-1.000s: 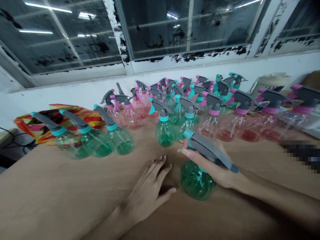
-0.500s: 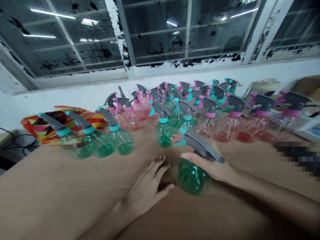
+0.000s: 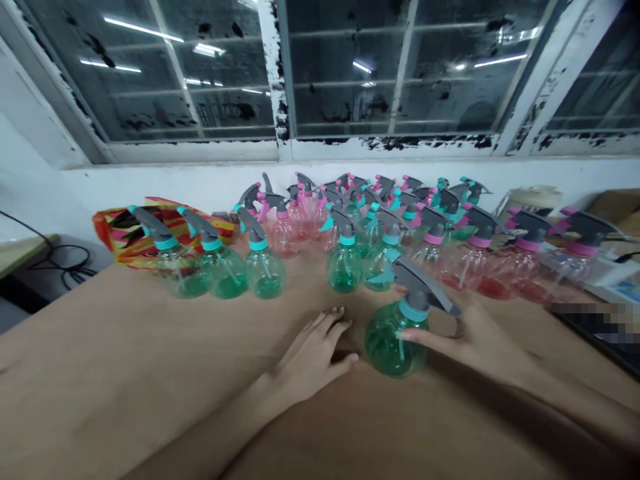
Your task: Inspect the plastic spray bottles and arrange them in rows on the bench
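Note:
A green spray bottle [image 3: 387, 347] with a turquoise collar and grey trigger head stands on the table in front of me, its head leaning right. My right hand [image 3: 483, 340] grips it from the right, thumb across the clear body below the collar; the other fingers are mostly hidden behind it. My left hand [image 3: 313, 350] lies palm down on the tabletop, fingers stretched out, just left of the bottle and apart from it. Beyond my hands stands another green spray bottle [image 3: 345, 267]. A row of several pink spray bottles [image 3: 493, 283] extends to the right.
Three green spray bottles [image 3: 267, 280] stand at the left of the wooden table [image 3: 165, 373], before a colourful bag [image 3: 117, 237]. Many more crowd against the wall under the window. A dark, partly pixelated object [image 3: 595, 327] lies at the right. Black cables [image 3: 75, 267] hang at far left.
My right hand has shifted from around the trigger head down to the bottle's body. The bottle stays near the same spot. My left hand remains flat, while the whole view has shifted slightly.

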Demonstrator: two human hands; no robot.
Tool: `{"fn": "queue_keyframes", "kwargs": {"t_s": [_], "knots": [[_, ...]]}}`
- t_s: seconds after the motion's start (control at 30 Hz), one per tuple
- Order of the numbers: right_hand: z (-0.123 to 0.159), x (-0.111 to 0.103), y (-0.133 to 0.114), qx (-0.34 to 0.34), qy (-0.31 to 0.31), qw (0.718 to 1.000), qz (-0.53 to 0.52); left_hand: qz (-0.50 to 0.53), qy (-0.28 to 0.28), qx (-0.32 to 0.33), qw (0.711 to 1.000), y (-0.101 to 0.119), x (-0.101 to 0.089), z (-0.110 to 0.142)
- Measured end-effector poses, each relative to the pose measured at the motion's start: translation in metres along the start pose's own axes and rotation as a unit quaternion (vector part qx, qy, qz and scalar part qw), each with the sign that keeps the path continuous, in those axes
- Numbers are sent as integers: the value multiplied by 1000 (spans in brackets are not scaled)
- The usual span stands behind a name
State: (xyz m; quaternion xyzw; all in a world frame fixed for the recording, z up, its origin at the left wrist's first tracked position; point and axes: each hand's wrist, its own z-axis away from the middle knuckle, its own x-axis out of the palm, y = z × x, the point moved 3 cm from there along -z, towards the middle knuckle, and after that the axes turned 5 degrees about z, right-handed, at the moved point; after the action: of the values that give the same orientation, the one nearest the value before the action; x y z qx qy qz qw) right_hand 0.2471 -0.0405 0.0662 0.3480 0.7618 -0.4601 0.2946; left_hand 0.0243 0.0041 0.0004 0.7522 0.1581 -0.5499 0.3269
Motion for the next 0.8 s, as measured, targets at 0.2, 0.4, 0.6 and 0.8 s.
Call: {"fn": "queue_keyframes", "kwargs": {"t_s": [0.2,0.4,0.6,0.8], "knots": [[-14,-6,-7,41,43,998,-15,4,24,17,1000,4,-1,1],[-71,2,-47,-9,86,992,-87,-3,27,22,999,7,-3,2],[-117,50,-81,-53,80,995,-9,-12,29,18,999,6,2,3],[-145,93,-73,-45,52,998,-6,-12,24,20,999,5,5,4]]}}
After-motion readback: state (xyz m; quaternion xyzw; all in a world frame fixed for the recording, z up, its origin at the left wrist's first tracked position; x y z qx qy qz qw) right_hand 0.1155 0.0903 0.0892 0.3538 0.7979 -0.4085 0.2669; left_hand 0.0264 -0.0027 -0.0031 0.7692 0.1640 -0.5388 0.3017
